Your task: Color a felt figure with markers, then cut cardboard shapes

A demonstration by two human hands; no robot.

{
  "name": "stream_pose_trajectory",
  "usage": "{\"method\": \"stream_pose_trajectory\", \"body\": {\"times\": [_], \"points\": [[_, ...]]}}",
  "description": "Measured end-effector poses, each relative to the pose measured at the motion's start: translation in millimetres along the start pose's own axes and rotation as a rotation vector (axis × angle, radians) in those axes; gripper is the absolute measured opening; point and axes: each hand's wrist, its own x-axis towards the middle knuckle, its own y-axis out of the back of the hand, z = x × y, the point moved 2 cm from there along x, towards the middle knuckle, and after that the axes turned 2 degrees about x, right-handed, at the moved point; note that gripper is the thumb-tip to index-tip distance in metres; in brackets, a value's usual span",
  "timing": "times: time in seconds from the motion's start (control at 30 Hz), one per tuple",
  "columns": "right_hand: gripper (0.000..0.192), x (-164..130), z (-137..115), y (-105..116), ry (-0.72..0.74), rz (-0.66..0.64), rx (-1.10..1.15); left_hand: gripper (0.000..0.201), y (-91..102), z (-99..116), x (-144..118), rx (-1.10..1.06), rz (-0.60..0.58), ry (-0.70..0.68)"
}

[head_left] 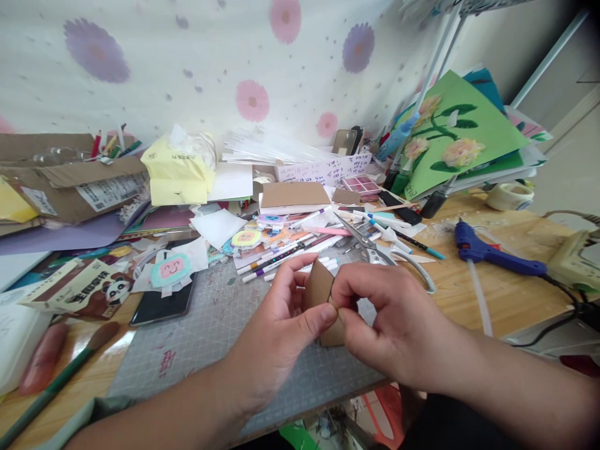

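A small folded piece of brown cardboard [319, 284] is held up over the front of the grey cutting mat [206, 334]. My left hand [281, 312] is closed on its left side, thumb in front and fingers behind. At its right edge, my right hand [387, 322] pinches the cardboard between thumb and bent forefinger. The two thumbs nearly meet there, and the fingertips hide part of that edge. Just beyond my right hand lie scissors [375, 253] with grey handles, blades pointing away to the left.
Several markers [281, 253] lie behind my hands. A blue glue gun [497, 253] rests at the right, its cable trailing off the table. On the left are a black phone [162, 306], a panda-printed box [84, 290] and a long brush [60, 378]. A cardboard box [84, 184] stands behind them.
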Motion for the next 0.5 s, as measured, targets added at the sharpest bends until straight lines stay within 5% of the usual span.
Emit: {"method": "stream_pose_trajectory", "body": {"times": [0.23,0.5], "points": [[0.016,-3.6,0.1,4.9,0.046,0.046,0.136,0.043,-0.3,2.1,-0.4,-0.119,-0.070,0.030],[0.014,-5.7,-0.2,2.5,0.183,0.058,-0.040,0.043,-1.6,1.1,-0.7,-0.125,-0.043,0.055]]}}
